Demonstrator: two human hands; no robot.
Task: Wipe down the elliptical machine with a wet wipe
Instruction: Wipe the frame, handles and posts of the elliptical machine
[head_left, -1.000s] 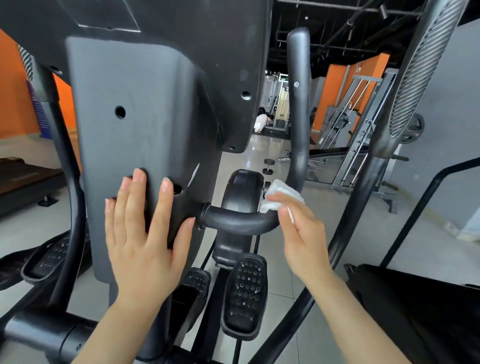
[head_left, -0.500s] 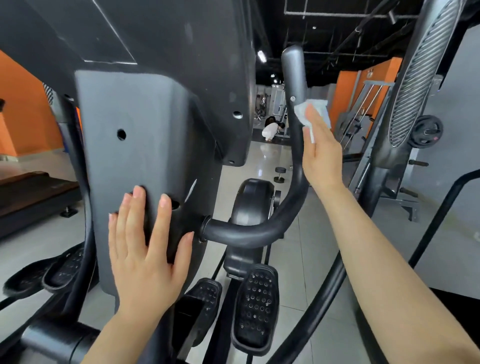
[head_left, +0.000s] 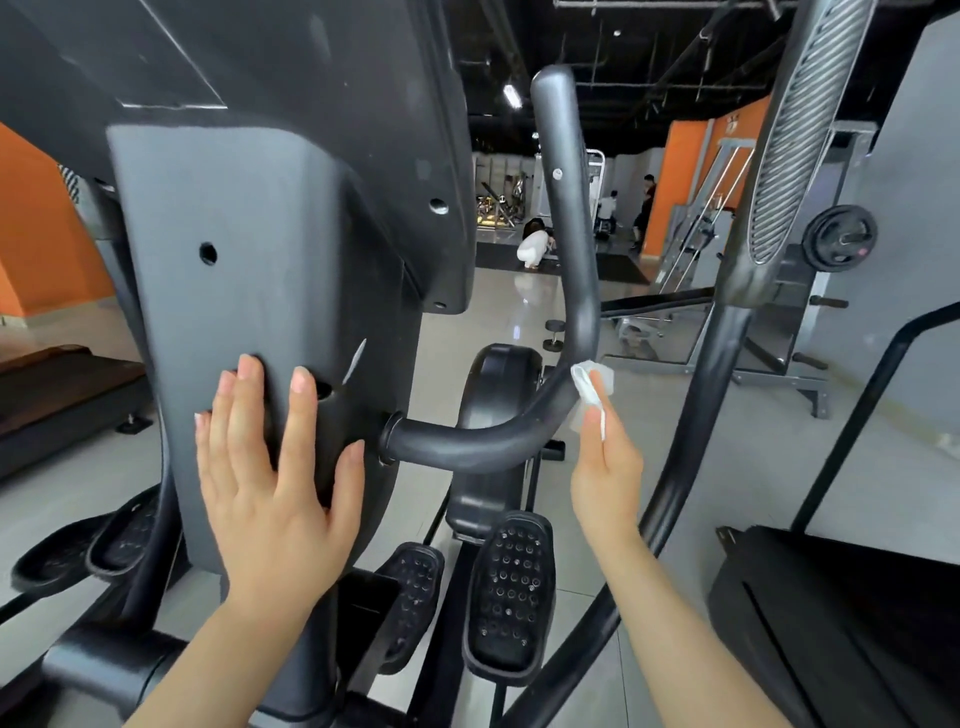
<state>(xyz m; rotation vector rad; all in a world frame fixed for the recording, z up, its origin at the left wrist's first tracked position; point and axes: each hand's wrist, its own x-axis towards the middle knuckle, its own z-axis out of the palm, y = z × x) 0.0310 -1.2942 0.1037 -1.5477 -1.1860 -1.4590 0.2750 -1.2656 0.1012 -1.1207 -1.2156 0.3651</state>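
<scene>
The left hand (head_left: 270, 483) lies flat with straight, spread fingers against the grey centre column (head_left: 249, 291) of the elliptical machine. The right hand (head_left: 605, 462) has its grip pinched on a white wet wipe (head_left: 589, 384), pressing it against the outer side of the curved black handlebar (head_left: 566, 291), just at its bend. Black pedals (head_left: 506, 592) sit below, between the two forearms.

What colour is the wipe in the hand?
White. The wet wipe, held by the right hand, shows best in the head view.
</scene>
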